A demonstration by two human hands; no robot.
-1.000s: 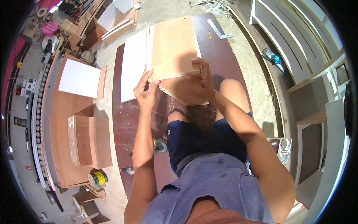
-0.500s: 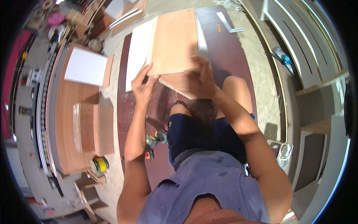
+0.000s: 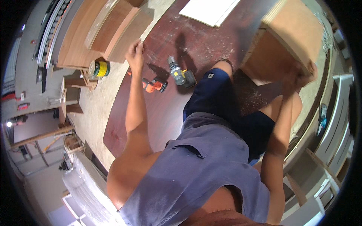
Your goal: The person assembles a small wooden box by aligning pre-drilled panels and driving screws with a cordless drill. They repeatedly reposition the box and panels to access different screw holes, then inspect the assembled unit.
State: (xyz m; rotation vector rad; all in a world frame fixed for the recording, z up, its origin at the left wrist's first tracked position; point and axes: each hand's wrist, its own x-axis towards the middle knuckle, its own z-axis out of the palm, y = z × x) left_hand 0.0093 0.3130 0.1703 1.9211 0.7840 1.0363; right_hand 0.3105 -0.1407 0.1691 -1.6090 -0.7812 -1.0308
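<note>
My left hand (image 3: 135,54) is raised over the left edge of the dark red board (image 3: 158,113), its fingertips pinched together. Whatever they hold, if anything, is too small to name. At the right, my right hand (image 3: 303,76) grips the near corner of a plywood box (image 3: 269,52), which stands tilted toward the far right beside my knee. Between my left arm and my legs lies a grey and yellow cordless drill (image 3: 177,71) with a black battery. Closer to that arm is an orange and black power tool (image 3: 154,86).
White panels (image 3: 203,10) lie on the far part of the board. Left of it are a wooden frame piece (image 3: 113,32) and a spool with yellow winding (image 3: 100,69). Slatted grey-white panels (image 3: 333,132) stand along the right side.
My view has swung to the left. My left hand has let go of the box and moved out to the left; the box now leans at the right with my right hand on its corner.
</note>
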